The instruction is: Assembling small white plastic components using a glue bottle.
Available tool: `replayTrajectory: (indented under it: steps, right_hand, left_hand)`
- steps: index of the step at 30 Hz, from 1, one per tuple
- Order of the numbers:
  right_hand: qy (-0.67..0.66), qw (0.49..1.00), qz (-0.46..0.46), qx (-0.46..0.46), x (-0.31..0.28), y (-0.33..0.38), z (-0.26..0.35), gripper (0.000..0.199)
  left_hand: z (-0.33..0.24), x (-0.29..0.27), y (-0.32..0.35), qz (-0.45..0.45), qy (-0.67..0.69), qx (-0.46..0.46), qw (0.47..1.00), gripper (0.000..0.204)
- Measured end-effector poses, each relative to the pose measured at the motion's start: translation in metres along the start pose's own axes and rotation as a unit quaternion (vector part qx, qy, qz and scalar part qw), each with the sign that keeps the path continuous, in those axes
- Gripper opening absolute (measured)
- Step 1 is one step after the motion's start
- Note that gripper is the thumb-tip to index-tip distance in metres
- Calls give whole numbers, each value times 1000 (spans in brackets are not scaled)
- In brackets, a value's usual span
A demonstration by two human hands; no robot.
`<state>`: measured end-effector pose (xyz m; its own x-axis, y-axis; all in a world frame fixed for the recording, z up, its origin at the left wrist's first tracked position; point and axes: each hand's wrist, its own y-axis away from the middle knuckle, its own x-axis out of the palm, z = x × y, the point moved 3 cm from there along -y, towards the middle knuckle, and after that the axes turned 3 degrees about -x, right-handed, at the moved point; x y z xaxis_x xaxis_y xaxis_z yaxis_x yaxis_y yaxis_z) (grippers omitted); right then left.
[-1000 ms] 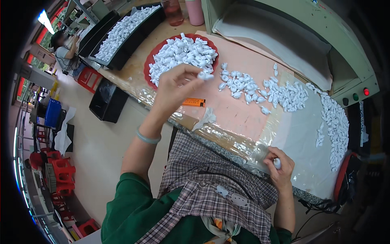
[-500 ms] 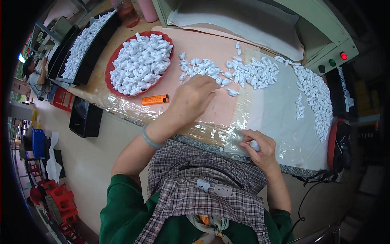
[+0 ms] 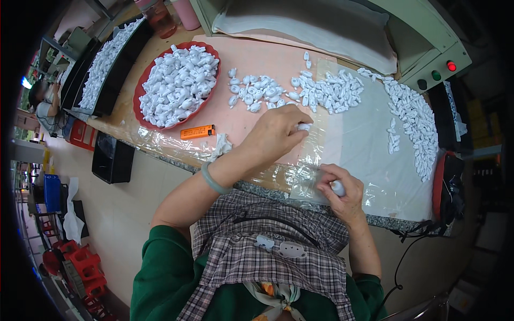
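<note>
My left hand (image 3: 273,132) is closed over the pink sheet, with a small white plastic piece (image 3: 304,127) pinched between thumb and fingertips. Just beyond its knuckles lies a loose group of similar white pieces (image 3: 257,90). Near the table's front edge, my right hand (image 3: 348,199) is wrapped around a small whitish object with a rounded end (image 3: 337,187); the fingers hide most of it, so its kind is unclear. Farther off, to the right of the loose group, a denser cluster of white pieces (image 3: 334,91) spreads over the sheets.
Left on the table stands a red scalloped bowl (image 3: 140,107) heaped with white pieces. Before it lie an orange lighter (image 3: 197,131) and a crumpled tissue (image 3: 220,144). A long row of pieces (image 3: 412,117) curves along the right. A grey-green machine housing (image 3: 444,48) with a lit red lamp stands behind.
My left hand has drawn back from the loose group toward the right and now pinches one white piece. The tissue beside its wrist has come into view. My right hand stays nearly in place.
</note>
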<state>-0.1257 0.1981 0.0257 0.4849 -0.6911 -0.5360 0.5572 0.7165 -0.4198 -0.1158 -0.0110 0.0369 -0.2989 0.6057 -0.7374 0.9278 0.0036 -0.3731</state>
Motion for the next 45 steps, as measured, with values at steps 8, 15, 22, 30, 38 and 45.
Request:
replayTrajectory:
  steps: [8, 15, 22, 30, 38, 45]
  right_hand:
    - [-266, 954, -93, 99, -7, 8, -14, 41]
    - [-191, 973, -98, 88, -16, 14, -19, 42]
    - [-266, 935, -215, 88, -14, 5, 3, 44]
    - [-169, 967, -174, 76, -21, 10, 22, 48]
    - [-131, 970, -201, 31, -23, 7, 32, 52]
    - [-100, 977, -185, 9, -19, 9, 31, 48]
  left_hand:
    - [-10, 2, 52, 78, 658, -281, 694, 19]
    - [-20, 2, 71, 59, 730, -299, 612, 25]
    - [-21, 14, 84, 93, 758, -305, 569, 36]
    - [-20, 18, 90, 109, 755, -327, 558, 33]
    - [-19, 20, 93, 111, 760, -317, 556, 33]
    - [-20, 21, 94, 111, 753, -318, 564, 34]
